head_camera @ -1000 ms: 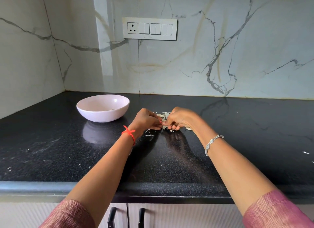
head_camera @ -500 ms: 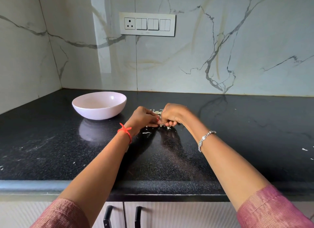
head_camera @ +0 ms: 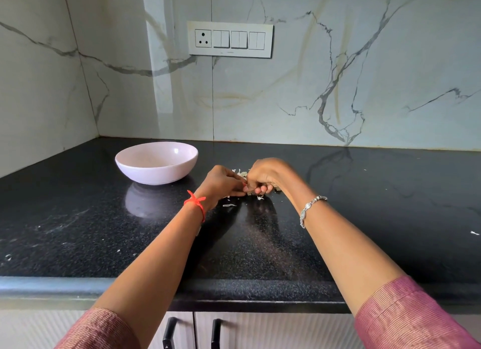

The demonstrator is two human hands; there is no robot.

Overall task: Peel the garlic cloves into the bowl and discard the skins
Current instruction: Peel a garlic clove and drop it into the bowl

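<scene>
My left hand (head_camera: 221, 182) and my right hand (head_camera: 263, 177) meet fingertip to fingertip low over the black counter (head_camera: 78, 231). Both have their fingers curled and pinch a small pale garlic clove (head_camera: 249, 192) between them; most of the clove is hidden by the fingers. A little heap of papery garlic skins (head_camera: 240, 172) lies just behind the hands, and a few loose flakes (head_camera: 229, 205) lie in front of my left hand. The pale pink bowl (head_camera: 156, 166) stands to the left of the hands, apart from them; what it holds cannot be made out.
Marble walls close the counter at the back and on the left, forming a corner behind the bowl. A switch panel (head_camera: 230, 39) sits on the back wall. Stray skin bits (head_camera: 474, 233) lie at the far right. Cabinet handles (head_camera: 169, 330) show below the counter's front edge.
The hands have stayed together at the same spot on the counter, fingers working the clove slightly. The view itself has shifted a little. The bowl has not moved.
</scene>
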